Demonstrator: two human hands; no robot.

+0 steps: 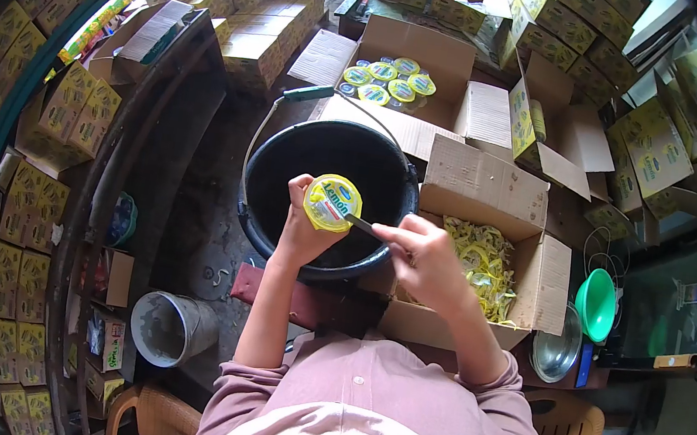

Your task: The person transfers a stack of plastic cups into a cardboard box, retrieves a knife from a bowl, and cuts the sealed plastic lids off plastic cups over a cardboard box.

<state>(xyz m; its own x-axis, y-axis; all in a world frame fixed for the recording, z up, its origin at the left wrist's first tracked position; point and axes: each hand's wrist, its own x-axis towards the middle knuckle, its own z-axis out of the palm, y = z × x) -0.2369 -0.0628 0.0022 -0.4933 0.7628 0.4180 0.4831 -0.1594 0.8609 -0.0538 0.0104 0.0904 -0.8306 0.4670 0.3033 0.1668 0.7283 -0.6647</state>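
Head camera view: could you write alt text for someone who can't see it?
A person's left hand holds a yellow cup labelled Lemon above a black bucket, while the right hand holds a thin tool at the cup's top. Open cardboard boxes hold more cups and yellowish scraps.

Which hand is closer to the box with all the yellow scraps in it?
Right. The right hand is by the left side of the scrap box; the left hand is farther away, over the black bucket.
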